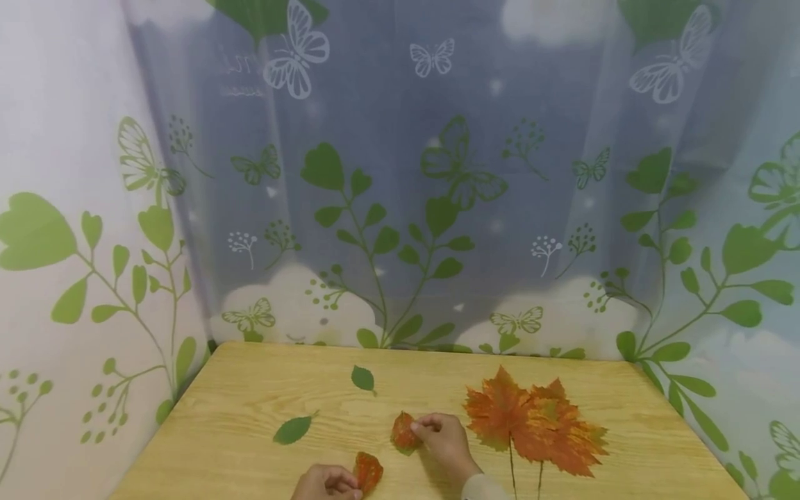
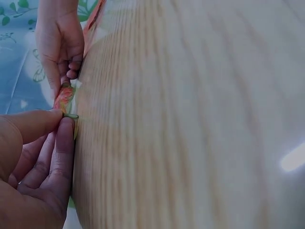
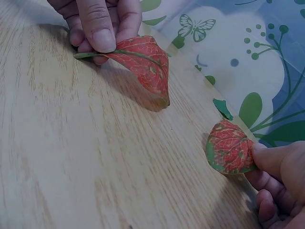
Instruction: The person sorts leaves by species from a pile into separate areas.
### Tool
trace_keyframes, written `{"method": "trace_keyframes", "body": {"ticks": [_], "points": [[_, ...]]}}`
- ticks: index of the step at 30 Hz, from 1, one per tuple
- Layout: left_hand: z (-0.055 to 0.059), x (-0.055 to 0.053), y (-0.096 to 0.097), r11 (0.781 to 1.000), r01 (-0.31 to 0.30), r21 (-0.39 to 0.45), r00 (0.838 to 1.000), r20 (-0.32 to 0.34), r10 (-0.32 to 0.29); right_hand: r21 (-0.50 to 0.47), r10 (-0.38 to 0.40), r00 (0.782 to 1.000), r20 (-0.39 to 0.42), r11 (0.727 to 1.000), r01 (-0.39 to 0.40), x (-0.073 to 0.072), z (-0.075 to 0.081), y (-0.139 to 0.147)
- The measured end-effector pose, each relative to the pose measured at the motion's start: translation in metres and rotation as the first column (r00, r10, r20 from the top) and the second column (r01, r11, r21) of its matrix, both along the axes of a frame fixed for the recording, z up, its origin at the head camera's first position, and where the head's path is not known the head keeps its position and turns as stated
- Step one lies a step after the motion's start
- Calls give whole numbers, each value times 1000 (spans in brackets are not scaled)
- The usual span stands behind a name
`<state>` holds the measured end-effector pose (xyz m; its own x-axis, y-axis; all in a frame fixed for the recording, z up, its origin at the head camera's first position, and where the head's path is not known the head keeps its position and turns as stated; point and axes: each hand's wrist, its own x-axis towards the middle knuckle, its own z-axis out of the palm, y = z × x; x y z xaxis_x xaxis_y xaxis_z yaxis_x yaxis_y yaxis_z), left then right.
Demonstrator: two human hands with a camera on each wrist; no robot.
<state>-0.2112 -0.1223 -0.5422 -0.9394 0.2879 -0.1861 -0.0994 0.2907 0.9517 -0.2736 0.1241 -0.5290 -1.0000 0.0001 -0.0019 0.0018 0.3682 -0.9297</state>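
My left hand (image 1: pixel 328 482) pinches a red leaf (image 1: pixel 369 472) with green edges by its stem end, near the front of the table. In the right wrist view this leaf (image 3: pixel 147 64) curls, its green midrib running to the fingertips. Farther up and to the right, my right hand (image 1: pixel 445 442) holds a second red leaf (image 1: pixel 405 432) by its edge between thumb and fingers. Pale veins and a green margin show on that leaf (image 3: pixel 230 148) in the right wrist view. Both leaves are held close over the wooden table (image 1: pixel 237 389).
Two green leaves lie on the table, one at the back (image 1: pixel 362 378) and one at the left (image 1: pixel 294 430). Orange maple leaves (image 1: pixel 500 406) on dark stems lie to the right of my right hand. A printed curtain (image 1: pixel 400 208) with butterflies and plants hangs behind the table.
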Motion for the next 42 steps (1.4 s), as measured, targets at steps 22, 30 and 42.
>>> {"method": "trace_keyframes", "body": {"ticks": [22,30,42], "points": [[0,3,1,1000,-2,-1,1000,10,2,-89,62,998,16,994,-60,1,15,-2],[-1,1,0,1000,4,-25,1000,-5,-4,-271,164,981,104,954,-131,18,38,4],[0,2,1,1000,7,-22,1000,-16,-8,-377,250,927,278,916,-134,54,16,25]]}}
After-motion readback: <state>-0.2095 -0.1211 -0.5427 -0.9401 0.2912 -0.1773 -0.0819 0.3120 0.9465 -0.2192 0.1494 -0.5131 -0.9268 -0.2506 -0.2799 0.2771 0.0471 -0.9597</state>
